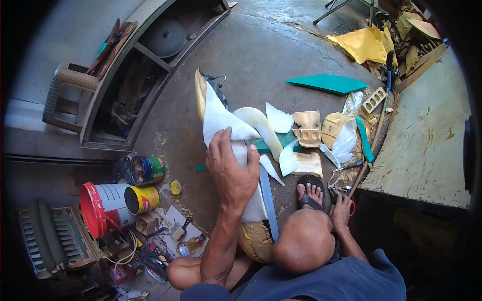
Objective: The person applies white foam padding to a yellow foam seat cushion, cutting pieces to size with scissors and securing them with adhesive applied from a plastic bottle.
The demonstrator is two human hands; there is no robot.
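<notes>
My left hand lies with spread fingers on a white foam sheet, pressing it against a long padded piece. That piece has a yellow-brown foam end beside my knees and a tan tip at the far end. A grey-blue strip runs along its right side. Down beside my sandalled foot, my right hand has its fingers curled; what they hold is mostly hidden. A red loop shows at its edge. A curved cream foam strip lies just beyond my left hand.
White and tan foam scraps and a green sheet lie on the floor ahead. Paint cans, a red-rimmed bucket and loose tools crowd the left. A metal-framed cabinet stands far left; a pale board edges the right.
</notes>
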